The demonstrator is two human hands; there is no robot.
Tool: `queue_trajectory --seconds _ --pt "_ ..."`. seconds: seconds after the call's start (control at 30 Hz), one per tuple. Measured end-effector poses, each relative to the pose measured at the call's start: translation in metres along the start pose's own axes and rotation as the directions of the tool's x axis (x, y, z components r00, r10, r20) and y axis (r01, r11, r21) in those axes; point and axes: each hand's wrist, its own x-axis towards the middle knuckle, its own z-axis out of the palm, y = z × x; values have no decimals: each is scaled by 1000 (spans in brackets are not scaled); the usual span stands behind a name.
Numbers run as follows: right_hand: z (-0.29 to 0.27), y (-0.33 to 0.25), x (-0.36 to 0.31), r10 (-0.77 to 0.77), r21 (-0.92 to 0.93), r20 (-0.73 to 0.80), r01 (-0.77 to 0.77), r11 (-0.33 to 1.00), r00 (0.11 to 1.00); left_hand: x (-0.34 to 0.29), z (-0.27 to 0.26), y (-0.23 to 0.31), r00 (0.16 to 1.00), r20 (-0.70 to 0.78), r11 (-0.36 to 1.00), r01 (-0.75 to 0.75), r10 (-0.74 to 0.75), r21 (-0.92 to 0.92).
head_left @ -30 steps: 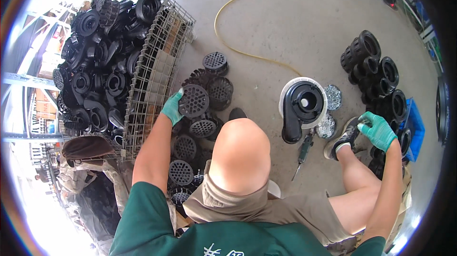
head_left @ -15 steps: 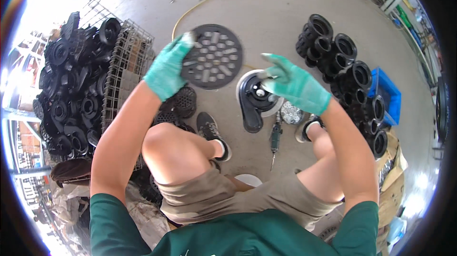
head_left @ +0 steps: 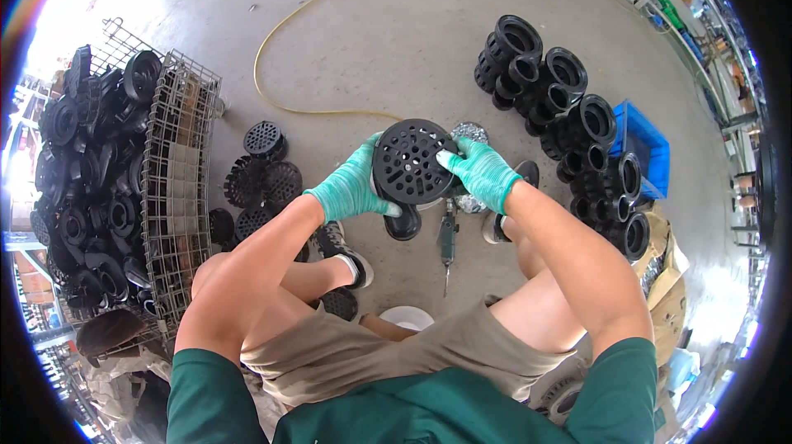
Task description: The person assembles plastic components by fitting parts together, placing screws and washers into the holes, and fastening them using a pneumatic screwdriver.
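Observation:
A round black perforated disc (head_left: 410,165) lies over a black plastic housing (head_left: 403,224), whose rounded spout sticks out below it. The disc hides most of the housing. My left hand (head_left: 355,184), in a green glove, wraps round the left side, its thumb by the spout. My right hand (head_left: 485,175), gloved the same way, grips the disc's right edge, thumb on its top face and fingers out of sight behind. Just below, a green power screwdriver (head_left: 448,239) lies on the floor, its bit towards me. Silvery small parts, perhaps screws, lie in a heap (head_left: 472,203) beside it.
At left stands a wire cage (head_left: 177,188) full of black plastic parts. More perforated discs (head_left: 280,182) are piled by my left knee. Stacked black ring-shaped housings (head_left: 569,114) stand at right, with a blue crate (head_left: 646,151) behind. A yellow hose (head_left: 268,48) crosses the floor.
My left hand has brought the perforated disc rightward onto the black housing. My right hand has moved from over the housing to grip the disc's edge. The view has shifted slightly.

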Motion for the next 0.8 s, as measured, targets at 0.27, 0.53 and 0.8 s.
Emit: queue_trajectory --seconds 0.27,0.53,0.8 --pt "-4 13 24 -76 -564 -64 27 825 995 14 -6 13 999 11 939 37 -43 343" --pt "-5 15 32 76 -656 67 -14 754 995 15 -11 18 987 9 856 136 -162 499" --pt "-3 37 48 6 -703 43 26 711 999 14 -4 -9 998 -58 856 58 -33 514"
